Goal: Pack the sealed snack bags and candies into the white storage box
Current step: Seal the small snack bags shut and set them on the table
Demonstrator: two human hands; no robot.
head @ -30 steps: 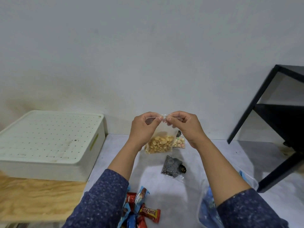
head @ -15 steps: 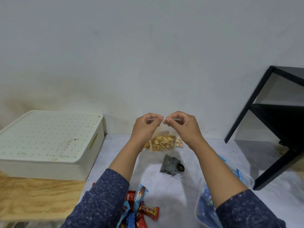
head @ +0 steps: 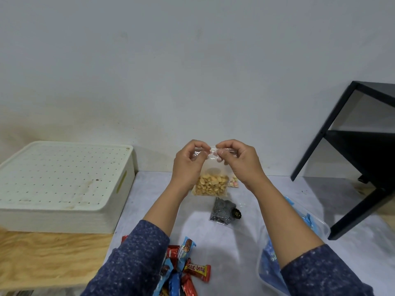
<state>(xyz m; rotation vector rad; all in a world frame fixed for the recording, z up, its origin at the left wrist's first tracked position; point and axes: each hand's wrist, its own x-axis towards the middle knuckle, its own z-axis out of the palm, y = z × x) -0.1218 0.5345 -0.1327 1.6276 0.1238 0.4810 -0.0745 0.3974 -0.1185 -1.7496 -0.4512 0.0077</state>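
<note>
A clear bag of peanuts hangs in the air above the grey table. My left hand and my right hand both pinch its top edge, fingertips nearly touching. The white storage box stands at the left with its perforated lid on. A small bag of pastel candies lies behind the peanuts, partly hidden. A clear bag with dark patterned pieces rests on the table below. Red and blue wrapped candy bars lie in a heap near the front edge.
A clear plastic tub holding blue packets sits at the front right, partly behind my right arm. A black metal shelf frame stands at the right. A wooden board lies under the box. A white wall rises behind the table.
The peanut bag has swung slightly and hangs lower and straighter between my hands. My fingers have shifted a little along its top edge.
</note>
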